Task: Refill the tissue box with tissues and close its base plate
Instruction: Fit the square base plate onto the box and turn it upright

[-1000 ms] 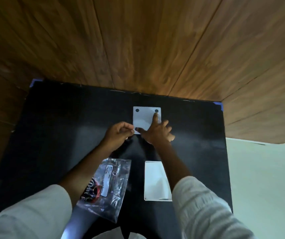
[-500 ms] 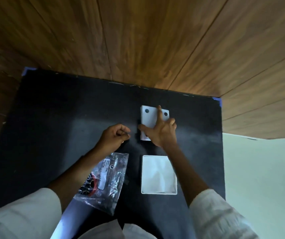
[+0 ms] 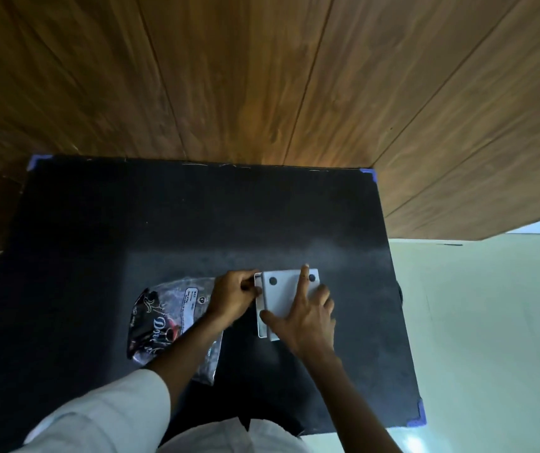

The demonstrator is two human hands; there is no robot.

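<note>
Frame centre: base plate [image 3: 290, 294] is pressed flat onto tissue box [image 3: 261, 322] by splayed right hand [image 3: 304, 317], box edge pinched by left hand [image 3: 234, 297]; closure judged nearly done.

One head-worn camera looks steeply down from close above the black mat [image 3: 99, 256], wood-panelled wall [image 3: 262, 76] toward twelve o'clock, pale floor [image 3: 490, 322] toward three.
</note>
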